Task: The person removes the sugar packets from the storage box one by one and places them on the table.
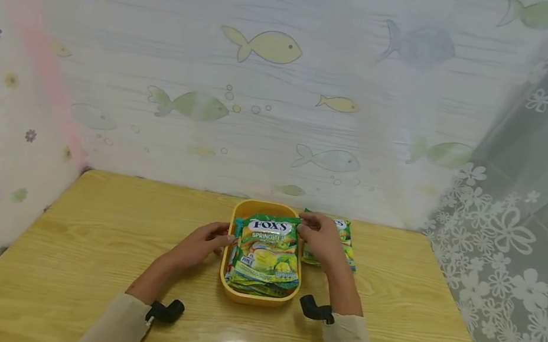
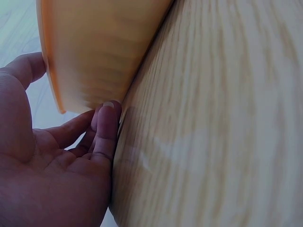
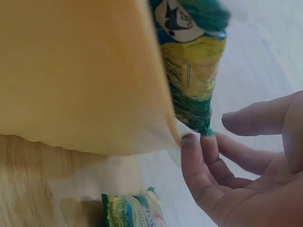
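Fingers of the right hand (image 1: 323, 241) are parted and gently bent, their tips at the upper right corner of the top candy packet (image 1: 268, 257), while the right wrist view shows the thumb standing apart from it, so nothing is clasped there; the left hand (image 1: 199, 243) lies loosely bent at the left side of the yellow basket (image 1: 256, 300), thumb at the rim and fingertips against the outer wall, though how hard it presses I cannot tell; the packet lies face up inside the basket, just below the centre of the frame, over other packets (image 1: 247, 286); good handling here, I judge, means steadying the wall with the left hand and guiding the packet by its sealed edge with light fingertips, since a hard squeeze could crumple the film or disturb the layers beneath; a further packet (image 1: 349, 249) lies right of the basket, partly behind the right hand; the pale wood-grain table (image 1: 115, 223) spans the lower frame, glare shining at bottom centre; a fish-printed sheet (image 1: 255, 156) fills the upper frame, and white floral lace (image 1: 544, 315) hangs at the right edge.
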### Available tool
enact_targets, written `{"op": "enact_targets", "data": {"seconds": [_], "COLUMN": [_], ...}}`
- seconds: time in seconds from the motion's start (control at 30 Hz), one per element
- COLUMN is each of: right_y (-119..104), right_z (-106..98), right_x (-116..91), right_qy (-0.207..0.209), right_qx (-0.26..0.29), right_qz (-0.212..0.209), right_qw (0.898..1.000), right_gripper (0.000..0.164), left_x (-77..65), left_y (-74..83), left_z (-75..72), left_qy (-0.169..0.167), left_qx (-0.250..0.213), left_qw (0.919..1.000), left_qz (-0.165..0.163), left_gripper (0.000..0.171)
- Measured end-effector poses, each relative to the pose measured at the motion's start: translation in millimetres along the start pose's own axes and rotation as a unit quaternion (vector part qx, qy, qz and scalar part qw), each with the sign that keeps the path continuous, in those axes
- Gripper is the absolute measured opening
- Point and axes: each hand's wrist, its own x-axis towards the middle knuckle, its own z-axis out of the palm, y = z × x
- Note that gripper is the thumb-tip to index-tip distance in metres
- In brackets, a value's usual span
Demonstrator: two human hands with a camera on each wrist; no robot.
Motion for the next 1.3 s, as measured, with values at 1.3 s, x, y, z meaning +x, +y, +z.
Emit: {"op": "enact_targets", "data": {"seconds": [1.3], "right_y": [-15.6], "right_z": [8.3], "right_x": [-11.7], "right_qy": [-0.175], "right_qx": [0.150], "right_qz": [0.112], "right_qw": [0.967], "right_gripper": [0.079], "left_x": [0.8], "left_y": [-0.4], "left_z": [0.5], "left_qy": [-0.002], "left_qx": [-0.008], "left_qw": [1.0000], "left_qz": [0.004], "left_gripper": [0.068]}}
